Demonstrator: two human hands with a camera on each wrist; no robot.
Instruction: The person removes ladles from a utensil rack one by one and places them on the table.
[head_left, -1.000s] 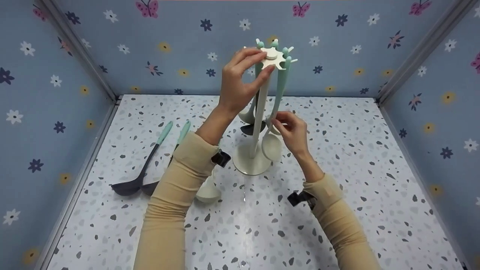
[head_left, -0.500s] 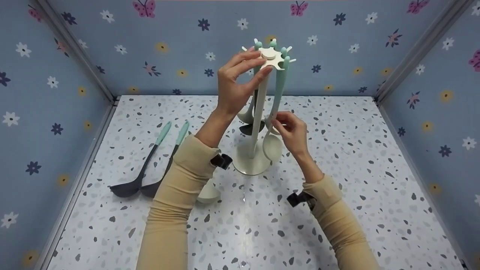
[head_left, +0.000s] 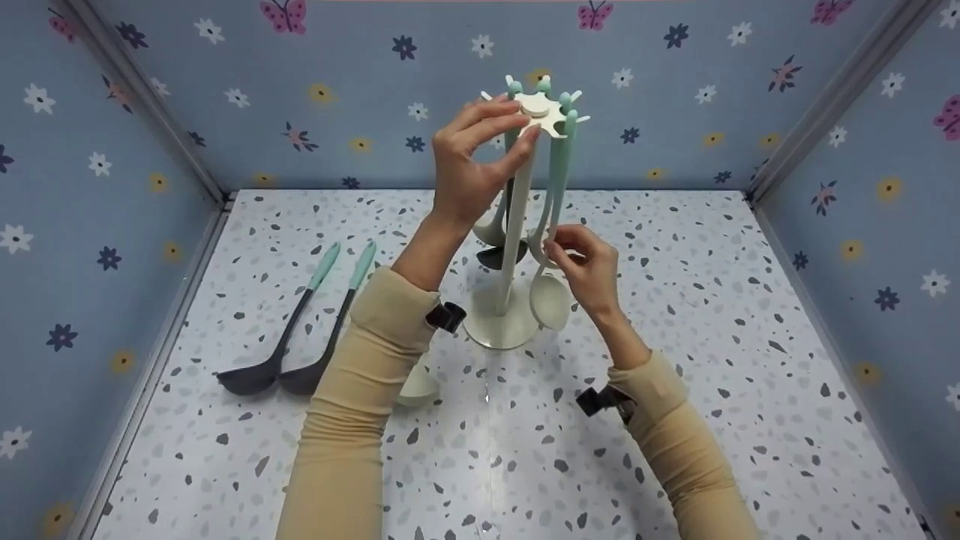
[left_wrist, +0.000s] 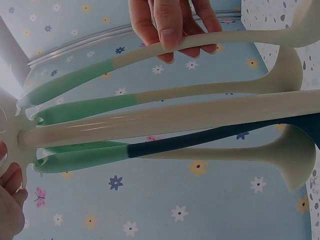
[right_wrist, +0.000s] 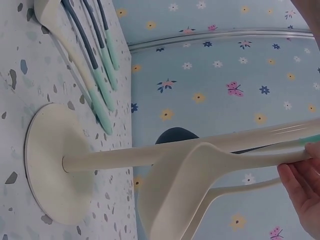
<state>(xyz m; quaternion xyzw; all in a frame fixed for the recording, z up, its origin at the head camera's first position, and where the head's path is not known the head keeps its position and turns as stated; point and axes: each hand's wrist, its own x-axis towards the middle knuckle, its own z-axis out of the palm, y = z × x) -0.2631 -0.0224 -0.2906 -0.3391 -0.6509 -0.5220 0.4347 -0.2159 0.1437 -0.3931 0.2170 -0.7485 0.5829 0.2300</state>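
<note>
A cream utensil stand (head_left: 517,247) stands upright on a round base. My left hand (head_left: 476,154) grips its notched top disc (head_left: 556,125) from the left, thumb in front. My right hand (head_left: 589,266) pinches the shaft of a cream ladle (head_left: 550,301) with a mint handle, whose upper end sits at a notch on the right of the disc. In the left wrist view, the right-hand fingers pinch this shaft (left_wrist: 150,50) near its middle. Other utensils hang around the pole, among them a cream one (left_wrist: 200,90) and a dark one (left_wrist: 200,141).
On the speckled table (head_left: 675,450), two black ladles (head_left: 251,377) with mint handles lie to the left. A cream ladle (head_left: 420,388) lies partly behind my left sleeve. The right wrist view shows another dark-shafted utensil there. Flower-patterned walls (head_left: 360,67) enclose the back and sides.
The bowl of the ladle in my right hand has swung slightly to the right and down, and that hand has shifted slightly right. My left hand keeps its hold on the disc.
</note>
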